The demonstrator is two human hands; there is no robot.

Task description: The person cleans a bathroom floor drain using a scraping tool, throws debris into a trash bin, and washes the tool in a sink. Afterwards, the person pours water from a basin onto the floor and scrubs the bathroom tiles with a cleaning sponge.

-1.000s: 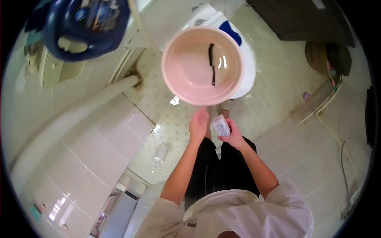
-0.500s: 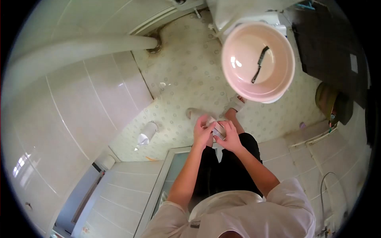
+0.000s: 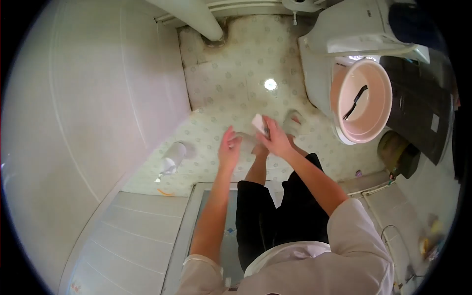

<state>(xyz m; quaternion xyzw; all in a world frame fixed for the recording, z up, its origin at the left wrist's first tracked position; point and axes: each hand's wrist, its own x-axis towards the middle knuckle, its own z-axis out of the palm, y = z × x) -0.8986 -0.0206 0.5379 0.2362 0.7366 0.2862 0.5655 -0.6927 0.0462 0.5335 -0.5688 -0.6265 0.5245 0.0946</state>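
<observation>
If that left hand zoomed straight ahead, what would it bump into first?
Probably nothing nearby: the left hand points toward the top of the picture, over open floor. If it tilts downward, the floor might come first, but depth is unclear here.

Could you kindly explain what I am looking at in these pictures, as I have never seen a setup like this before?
There is no machine here: a person works with two bare hands. One camera, worn on the head, takes every picture, looking forward and down; its wide lens bends straight lines. The right hand holds a small pale block. The left hand is open beside it, apart from the block. On the patterned floor lies a white cylindrical object. Off to the right is a pink basin with a slim dark object inside; I cannot tell exactly what that is.
</observation>
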